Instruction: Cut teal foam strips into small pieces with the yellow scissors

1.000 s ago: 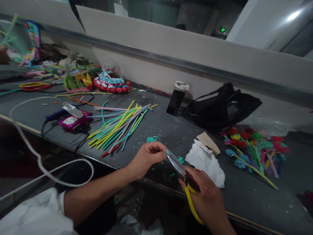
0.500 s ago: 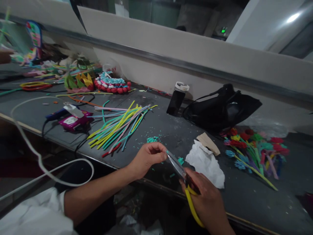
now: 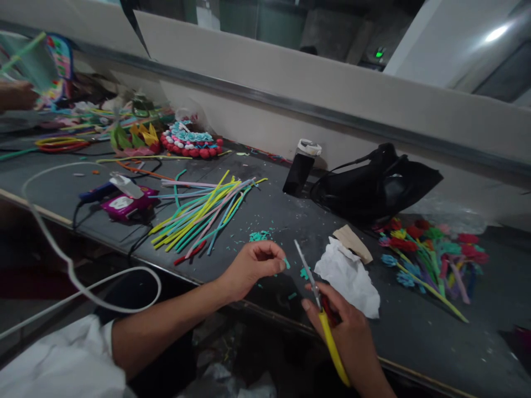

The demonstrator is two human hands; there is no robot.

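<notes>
My left hand (image 3: 253,270) is closed in a pinch, its thumb and fingertips gripping a small teal piece (image 3: 287,263) whose end sticks out. My right hand (image 3: 346,326) is wrapped around the yellow handle of a pair of scissors (image 3: 307,268). The blades point up and away, a short gap to the right of the teal piece. On the table beyond my left hand lies a heap of teal clippings (image 3: 259,236), with tiny bits scattered about. A smaller teal cluster (image 3: 305,272) sits behind the scissor blades.
Fuzzy craft stems (image 3: 203,213) lie left of centre, beside a purple packet (image 3: 128,203). A bottle (image 3: 299,168), a black bag (image 3: 373,185), crumpled white paper (image 3: 348,276) and pipe-cleaner flowers (image 3: 435,254) stand or lie rightward. A white cable (image 3: 68,268) loops at left. Another person's hand (image 3: 16,95) shows far left.
The scissors have come away from the teal piece and swung more upright in my right hand. My left hand stays nearly in place. The other person's hand has moved further into view.
</notes>
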